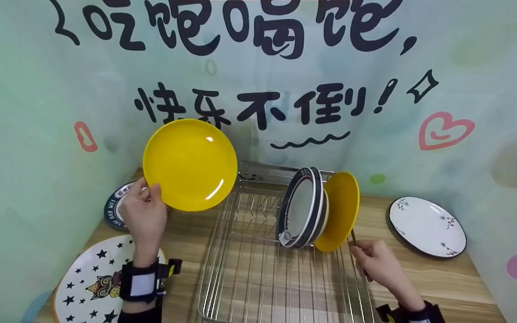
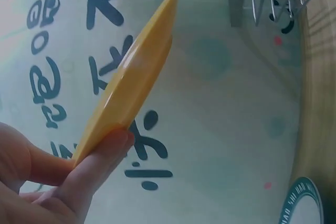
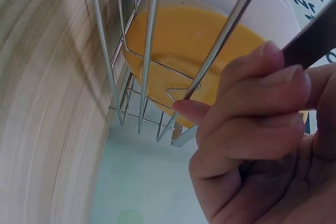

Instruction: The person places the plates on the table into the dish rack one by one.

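Note:
A yellow plate (image 1: 191,163) is raised above the rack's left side, its face toward the head view. My left hand (image 1: 145,217) pinches its lower left edge, thumb on the face; the left wrist view shows the same plate (image 2: 128,77) nearly edge-on. Beside the right side of the wire rack (image 1: 258,269), my right hand (image 1: 379,262) has its fingers curled round a narrow dark bar (image 3: 312,38); whether the bar belongs to the rack is unclear. Another yellow plate (image 1: 346,211) stands upright in the rack, right of dark-rimmed plates (image 1: 301,211).
A white plate with small flowers (image 1: 429,226) lies right of the rack. At left are a large star-patterned plate (image 1: 83,278) and a blue-rimmed plate (image 1: 115,208), partly hidden by my left hand. A printed cloth (image 1: 258,148) hangs behind the wooden table (image 1: 456,278).

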The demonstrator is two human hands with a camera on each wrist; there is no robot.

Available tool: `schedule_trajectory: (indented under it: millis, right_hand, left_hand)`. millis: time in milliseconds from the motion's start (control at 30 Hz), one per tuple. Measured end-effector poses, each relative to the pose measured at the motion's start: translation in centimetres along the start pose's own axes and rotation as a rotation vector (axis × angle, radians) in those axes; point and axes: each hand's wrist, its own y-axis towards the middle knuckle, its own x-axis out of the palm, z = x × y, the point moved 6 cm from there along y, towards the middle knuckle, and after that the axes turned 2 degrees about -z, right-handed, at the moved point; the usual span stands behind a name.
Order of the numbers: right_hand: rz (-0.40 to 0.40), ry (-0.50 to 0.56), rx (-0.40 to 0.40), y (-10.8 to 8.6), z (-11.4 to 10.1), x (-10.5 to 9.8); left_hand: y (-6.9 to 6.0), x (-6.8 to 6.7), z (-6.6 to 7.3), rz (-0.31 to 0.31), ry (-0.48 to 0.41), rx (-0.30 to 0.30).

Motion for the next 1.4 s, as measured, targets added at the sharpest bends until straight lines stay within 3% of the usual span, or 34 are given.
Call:
schedule_trajectory:
  millis: [100,267,567,733,933,1233,1400]
  right_hand:
    - [-0.020,0.013,0.012,0.0,0.1,0.1]
    - [-0.048,0.035,0.008,0.0,0.0,0.1]
    - [-0.068,-0.025,0.004,0.4,-0.1,-0.4]
    - [-0.012,-0.021,0.049,0.0,-0.5,-2.0]
    - [0.082,0.000,0.078,-1.1,-1.8,-3.9]
    - [0.160,-0.078,0.049,-1.5,-4.1,-5.2]
    - [0.158,-0.080,0.011,-1.4,-6.1,-5.4]
  left_hand:
    - [-0.5,0.5,1.3,-0.035,-0.019,0.057]
    - [-1.6,1.5,3.0,-0.097,-0.077,0.084]
    - [-2.2,2.1,4.6,-0.136,-0.168,0.133]
    - [-2.3,2.1,5.1,-0.149,-0.224,0.182]
    - [-2.9,2.3,5.7,-0.166,-0.227,0.209]
    - [-3.7,2.8,6.4,-0.196,-0.262,0.246]
    - [-4.1,3.0,6.6,-0.216,-0.284,0.254]
